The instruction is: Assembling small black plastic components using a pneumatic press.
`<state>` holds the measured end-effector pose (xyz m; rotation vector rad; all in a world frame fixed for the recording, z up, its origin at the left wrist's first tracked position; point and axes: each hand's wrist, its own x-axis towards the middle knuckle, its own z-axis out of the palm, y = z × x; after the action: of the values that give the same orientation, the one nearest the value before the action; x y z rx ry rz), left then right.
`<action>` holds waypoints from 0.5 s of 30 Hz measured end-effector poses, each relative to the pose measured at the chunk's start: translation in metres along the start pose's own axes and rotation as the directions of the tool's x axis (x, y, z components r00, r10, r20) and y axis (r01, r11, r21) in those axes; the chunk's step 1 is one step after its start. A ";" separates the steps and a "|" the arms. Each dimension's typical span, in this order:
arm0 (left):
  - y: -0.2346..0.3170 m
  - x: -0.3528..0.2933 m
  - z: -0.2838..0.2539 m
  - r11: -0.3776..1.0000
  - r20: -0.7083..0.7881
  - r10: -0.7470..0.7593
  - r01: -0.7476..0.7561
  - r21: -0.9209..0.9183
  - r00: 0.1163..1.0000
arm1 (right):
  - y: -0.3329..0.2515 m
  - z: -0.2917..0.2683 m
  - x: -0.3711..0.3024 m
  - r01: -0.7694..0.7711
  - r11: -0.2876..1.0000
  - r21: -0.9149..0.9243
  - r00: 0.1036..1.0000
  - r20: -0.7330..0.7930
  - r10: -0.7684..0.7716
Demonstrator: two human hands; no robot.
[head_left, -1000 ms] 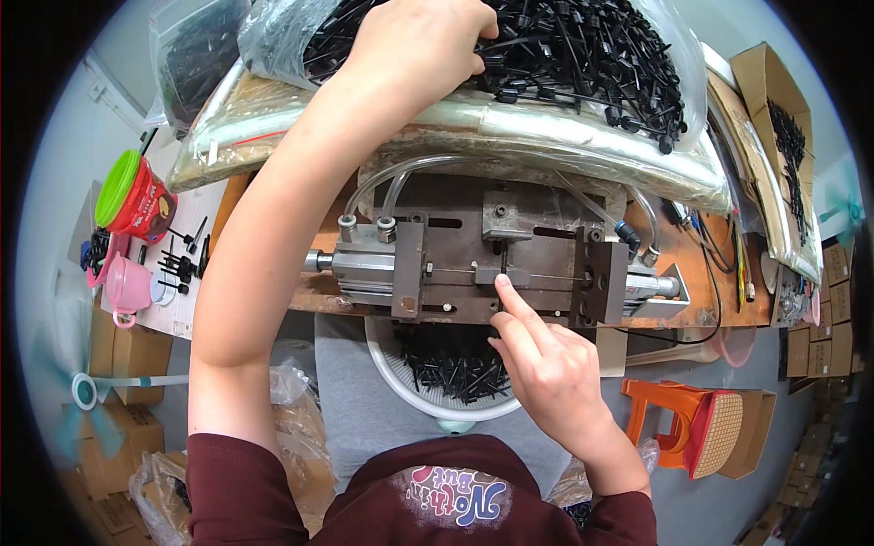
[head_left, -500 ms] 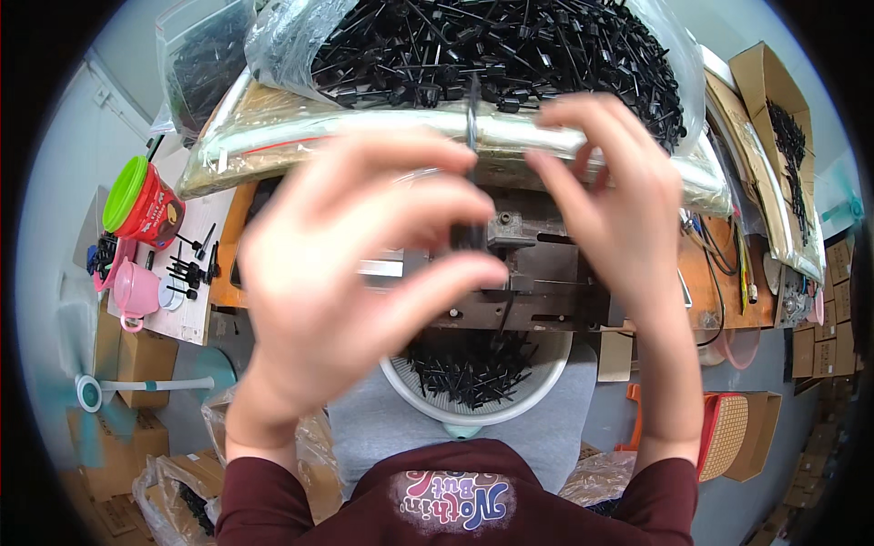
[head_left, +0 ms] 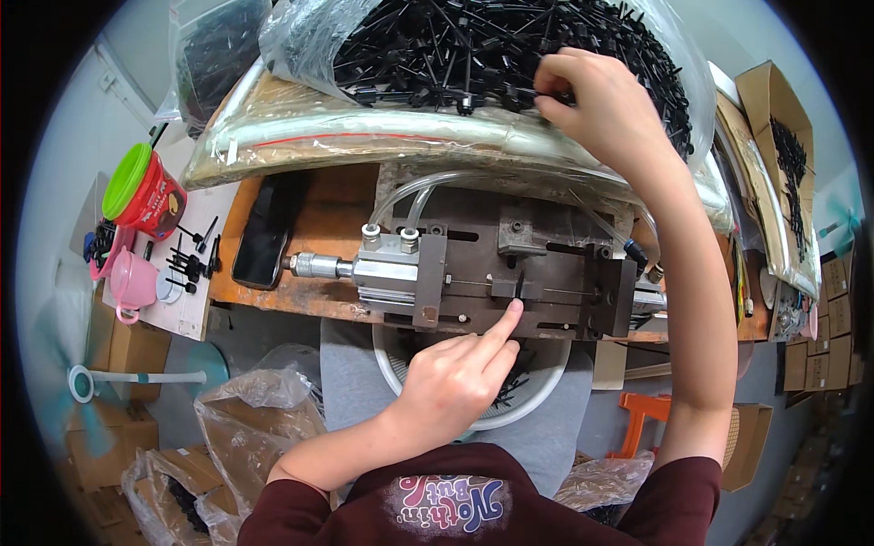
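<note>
My left hand (head_left: 460,378) reaches over the near edge of a metal clamping fixture (head_left: 473,309). Its index finger is stretched out, the tip touching a small upright black part (head_left: 520,280) in the middle of the fixture; the other fingers are loosely bent and hold nothing. My right hand (head_left: 596,105) is at the front of a big heap of black stemmed plastic parts (head_left: 437,45). Its thumb and fingers are bent into a pinch at one of these parts, though the fingertips partly hide the grip.
The heap lies in a clear plastic bag (head_left: 305,41). A silver air cylinder (head_left: 387,273) with clear hoses forms the fixture's left side. A phone (head_left: 266,232) lies beside it. Below, a white basket (head_left: 387,364) rests on my lap. At left stand a red bucket (head_left: 150,200) and pink cup (head_left: 134,280).
Both hands were raised and blurred over the fixture. My left hand has come down, its index finger now on the fixture's black part; my right hand has moved up to the heap.
</note>
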<state>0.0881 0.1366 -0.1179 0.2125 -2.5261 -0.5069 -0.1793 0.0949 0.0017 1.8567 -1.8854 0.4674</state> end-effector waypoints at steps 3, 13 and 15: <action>-0.002 0.007 0.001 1.000 -0.015 0.002 -0.002 0.011 1.000 | 0.000 -0.019 -0.014 -0.087 0.989 0.123 0.995 -0.034 0.091; -0.003 0.020 -0.013 0.999 0.105 -0.007 0.002 0.048 0.994 | 0.000 -0.065 -0.068 -0.386 0.820 0.423 0.895 -0.042 0.443; -0.001 0.023 -0.016 0.996 0.002 -0.046 0.046 -0.072 0.999 | -0.019 -0.068 -0.085 -0.443 0.607 0.660 0.843 0.075 0.533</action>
<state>0.0780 0.1252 -0.0946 0.2433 -2.5032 -0.6152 -0.1552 0.2024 0.0116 1.5533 -2.3191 1.5920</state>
